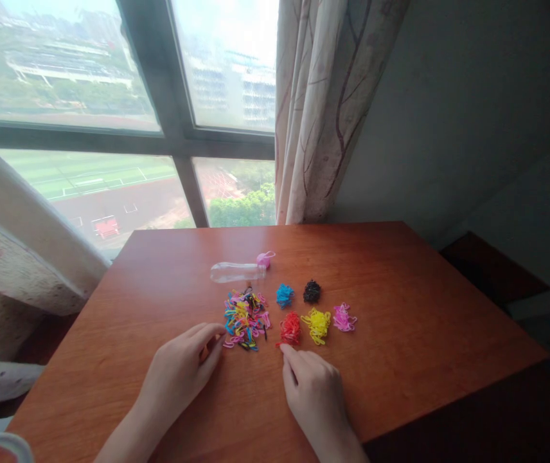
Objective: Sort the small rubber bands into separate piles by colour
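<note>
A mixed pile of small rubber bands [246, 318] in several colours lies on the table in front of me. My left hand [186, 357] is at the pile's left edge, thumb and forefinger drawn together, and what lies between the tips is too small to make out. Right of the pile is a heap of red rubber bands [290, 328]. At its near edge, my right hand [313, 382] has its fingers closed, with a red rubber band [279, 345] at the forefinger's tip. Yellow rubber bands [318, 325] form a heap just beyond the right hand.
Blue rubber bands [284, 295], black ones [311, 291] and pink ones [345, 317] sit in separate heaps. Behind them a clear plastic bottle [237, 272] lies sideways beside a pink cap [264, 260]. The wooden table [429, 321] meets a window at the back.
</note>
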Demonstrator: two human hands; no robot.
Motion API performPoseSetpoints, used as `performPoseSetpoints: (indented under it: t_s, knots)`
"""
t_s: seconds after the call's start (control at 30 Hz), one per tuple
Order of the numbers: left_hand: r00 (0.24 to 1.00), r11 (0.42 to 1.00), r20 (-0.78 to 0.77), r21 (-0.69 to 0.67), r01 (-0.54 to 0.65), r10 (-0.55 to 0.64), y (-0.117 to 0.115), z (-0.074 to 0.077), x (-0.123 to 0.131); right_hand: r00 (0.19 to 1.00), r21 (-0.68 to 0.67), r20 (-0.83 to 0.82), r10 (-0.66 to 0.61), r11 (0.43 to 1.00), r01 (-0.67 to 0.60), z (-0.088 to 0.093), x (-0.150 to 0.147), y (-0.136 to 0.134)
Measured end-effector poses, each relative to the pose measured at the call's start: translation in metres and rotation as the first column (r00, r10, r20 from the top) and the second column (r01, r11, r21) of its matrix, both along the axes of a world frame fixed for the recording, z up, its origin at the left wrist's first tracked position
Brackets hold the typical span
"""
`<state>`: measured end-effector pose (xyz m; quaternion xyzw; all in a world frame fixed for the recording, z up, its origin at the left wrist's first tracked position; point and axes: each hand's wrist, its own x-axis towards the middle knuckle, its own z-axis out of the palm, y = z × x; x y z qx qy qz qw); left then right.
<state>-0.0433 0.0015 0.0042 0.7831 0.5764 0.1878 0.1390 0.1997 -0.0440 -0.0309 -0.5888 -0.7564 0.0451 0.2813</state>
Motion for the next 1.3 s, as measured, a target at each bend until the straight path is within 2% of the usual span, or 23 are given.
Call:
performPoseSetpoints:
  t_s: [0.27,0.5,0.73,0.97,1.17,1.3]
  knots:
    - [1.000,0.999,0.024,-0.030,-0.015,0.016,-0.002,-0.001,0.002,0.999,0.001,0.018,-0.030,1.000,0.030,0.001,-0.002,0.002]
    - [0.998,0.996,-0.005,-0.064,-0.062,0.061,-0.002,0.001,0.000,0.999,-0.053,-0.025,0.037,0.998,-0.039,0.005,-0.017,-0.001]
    - [1.000,0.992,0.000,-0.126,-0.001,0.001,-0.002,0.002,-0.001,0.998,-0.125,-0.027,0.063,0.990,-0.066,0.008,-0.038,0.002]
    - [0.999,0.986,-0.013,-0.163,0.038,-0.041,-0.002,0.000,0.002,0.999,-0.158,-0.003,0.051,0.986,-0.051,0.015,-0.044,0.010]
    - [0.997,0.984,0.023,-0.158,0.076,-0.073,-0.002,0.001,0.008,1.000,-0.135,0.007,0.031,0.990,-0.029,0.027,-0.046,0.023]
    - [0.995,0.983,0.020,-0.157,0.095,-0.093,-0.001,0.000,0.007,0.992,-0.219,0.123,-0.005,0.975,0.032,0.045,-0.056,0.042]
